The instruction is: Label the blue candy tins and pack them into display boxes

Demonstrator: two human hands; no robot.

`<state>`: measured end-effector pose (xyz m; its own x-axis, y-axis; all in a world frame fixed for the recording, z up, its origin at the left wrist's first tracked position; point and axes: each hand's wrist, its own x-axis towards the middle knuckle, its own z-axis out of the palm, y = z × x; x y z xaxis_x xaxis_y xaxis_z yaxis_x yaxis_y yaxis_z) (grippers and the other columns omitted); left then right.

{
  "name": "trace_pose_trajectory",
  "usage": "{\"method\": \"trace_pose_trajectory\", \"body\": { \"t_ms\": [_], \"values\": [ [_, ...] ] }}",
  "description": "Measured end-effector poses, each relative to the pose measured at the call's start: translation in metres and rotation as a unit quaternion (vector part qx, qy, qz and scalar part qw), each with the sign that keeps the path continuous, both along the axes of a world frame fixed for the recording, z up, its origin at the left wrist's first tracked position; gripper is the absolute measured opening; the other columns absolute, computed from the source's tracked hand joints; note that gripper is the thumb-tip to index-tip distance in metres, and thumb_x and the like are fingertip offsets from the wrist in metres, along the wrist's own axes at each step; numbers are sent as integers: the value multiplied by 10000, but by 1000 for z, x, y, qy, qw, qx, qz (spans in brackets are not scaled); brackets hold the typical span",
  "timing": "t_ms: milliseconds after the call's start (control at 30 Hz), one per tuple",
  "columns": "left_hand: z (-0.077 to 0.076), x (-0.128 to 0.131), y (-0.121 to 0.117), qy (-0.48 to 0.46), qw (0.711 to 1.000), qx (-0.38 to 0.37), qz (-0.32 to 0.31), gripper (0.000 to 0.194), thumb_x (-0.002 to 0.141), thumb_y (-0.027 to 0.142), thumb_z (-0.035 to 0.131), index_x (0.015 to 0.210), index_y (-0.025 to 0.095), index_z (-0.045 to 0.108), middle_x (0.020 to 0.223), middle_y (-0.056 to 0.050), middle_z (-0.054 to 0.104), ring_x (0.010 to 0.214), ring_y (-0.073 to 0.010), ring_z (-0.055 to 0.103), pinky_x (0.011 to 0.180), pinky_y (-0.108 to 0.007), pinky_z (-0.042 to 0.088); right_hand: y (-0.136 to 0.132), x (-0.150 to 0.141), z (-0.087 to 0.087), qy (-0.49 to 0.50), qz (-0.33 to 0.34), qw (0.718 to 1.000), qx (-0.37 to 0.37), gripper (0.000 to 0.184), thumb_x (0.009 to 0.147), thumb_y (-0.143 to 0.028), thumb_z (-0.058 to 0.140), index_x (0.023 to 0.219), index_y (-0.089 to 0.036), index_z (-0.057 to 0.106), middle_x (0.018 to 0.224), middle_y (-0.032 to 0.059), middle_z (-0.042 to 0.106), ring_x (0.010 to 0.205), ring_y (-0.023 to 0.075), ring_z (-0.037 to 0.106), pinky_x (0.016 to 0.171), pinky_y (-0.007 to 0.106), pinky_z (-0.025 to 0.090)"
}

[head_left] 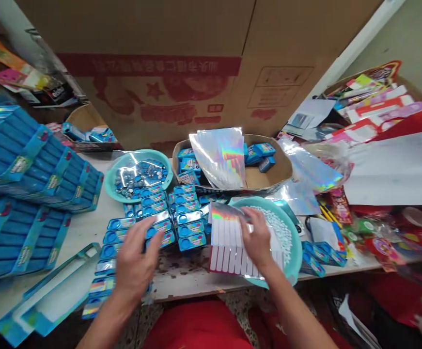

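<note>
My left hand [137, 257] is over the rows of small blue boxes [192, 241], thumb and fingers apart. Its fingertips are close to the front boxes of the middle row; whether they touch is unclear. These boxes have a round recess and a colourful label. My right hand [257, 237] grips a sheet of long white stickers [226, 257], its upper edge shiny and holographic. That sheet lies partly over a turquoise basin [298, 252] of small white pellets [281, 228].
Another turquoise basin [109, 186] holds small shiny pieces. Behind the rows, a carton [259, 182] contains blue boxes and holographic sheets [225, 155]. Stacked blue display trays [51, 165] stand left, near long blue trays [63, 295]. A large cardboard box [160, 29] blocks the back.
</note>
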<state>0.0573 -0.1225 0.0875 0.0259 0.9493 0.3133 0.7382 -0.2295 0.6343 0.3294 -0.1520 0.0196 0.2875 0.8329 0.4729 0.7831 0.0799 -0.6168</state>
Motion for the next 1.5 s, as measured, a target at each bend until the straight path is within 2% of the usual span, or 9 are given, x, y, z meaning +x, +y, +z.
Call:
{"method": "trace_pose_trajectory", "body": {
  "t_ms": [67, 167, 233, 333, 500, 733, 1000, 1167, 1500],
  "values": [
    [3, 76, 23, 25, 989, -17, -148, 313, 882, 403, 454, 1113, 244, 594, 1126, -48, 641, 1066, -225, 569, 950, -371, 445, 7, 67, -19, 0, -64, 997, -53, 329, 887, -375, 446, 1053, -143, 609, 1007, 142, 625, 951, 255, 579, 779, 438, 514],
    [-16, 179, 55, 156, 939, -91, -292, 322, 849, 407, 530, 1057, 178, 622, 1064, -112, 650, 1041, -277, 563, 901, -407, 439, 13, 125, -51, -6, -72, 992, -104, 425, 861, -494, 447, 1010, -134, 615, 971, 141, 625, 906, 258, 582, 772, 444, 505],
    [-40, 229, 70, 216, 901, -148, -346, 280, 831, 354, 572, 1009, 149, 639, 1057, -135, 648, 1048, -284, 558, 889, -392, 430, 13, 136, -69, -25, -42, 992, -118, 468, 860, -529, 434, 1025, -126, 605, 981, 142, 624, 931, 262, 576, 827, 458, 482],
    [-78, 269, 77, 242, 884, -185, -355, 215, 772, 251, 645, 917, 95, 671, 993, -150, 671, 1089, -312, 537, 939, -397, 375, 5, 131, -88, -70, -29, 988, -132, 480, 875, -521, 420, 1106, -128, 569, 1037, 147, 606, 991, 271, 550, 873, 466, 454],
    [-110, 278, 78, 253, 880, -225, -333, 189, 753, 257, 649, 890, 137, 700, 983, -144, 688, 1137, -339, 497, 969, -469, 309, -12, 117, -100, -137, -56, 981, -123, 555, 880, -485, 445, 1305, -127, 429, 1250, 186, 501, 1156, 299, 454, 937, 485, 403],
    [-99, 275, 77, 228, 891, -196, -339, 284, 866, 295, 445, 819, 208, 711, 884, -95, 698, 1000, -286, 551, 845, -407, 330, -10, 112, -87, -227, -62, 957, -170, 460, 915, -398, 417, 1321, -186, 461, 1397, 146, 436, 1298, 342, 323, 972, 532, 331],
    [-104, 263, 72, 208, 903, -181, -329, 281, 864, 270, 438, 810, 207, 707, 886, -80, 696, 915, -254, 569, 783, -372, 325, -40, 103, -82, -225, -12, 967, -115, 325, 928, -336, 406, 1140, -172, 590, 1292, 129, 550, 1255, 275, 419, 973, 455, 372],
    [-104, 261, 66, 197, 900, -168, -350, 278, 875, 341, 456, 856, 228, 709, 909, -70, 698, 913, -247, 561, 811, -373, 313, -34, 109, -72, -224, -66, 965, -118, 495, 910, -436, 419, 1298, -132, 469, 1322, 165, 514, 1237, 301, 428, 965, 472, 374],
    [-107, 259, 63, 182, 902, -183, -345, 290, 863, 308, 439, 845, 211, 712, 881, -83, 695, 871, -244, 593, 771, -353, 312, -51, 92, -90, -271, -54, 945, -176, 471, 947, -337, 313, 1361, -141, 418, 1435, 160, 395, 1353, 309, 281, 1024, 505, 302]
  ]
}}
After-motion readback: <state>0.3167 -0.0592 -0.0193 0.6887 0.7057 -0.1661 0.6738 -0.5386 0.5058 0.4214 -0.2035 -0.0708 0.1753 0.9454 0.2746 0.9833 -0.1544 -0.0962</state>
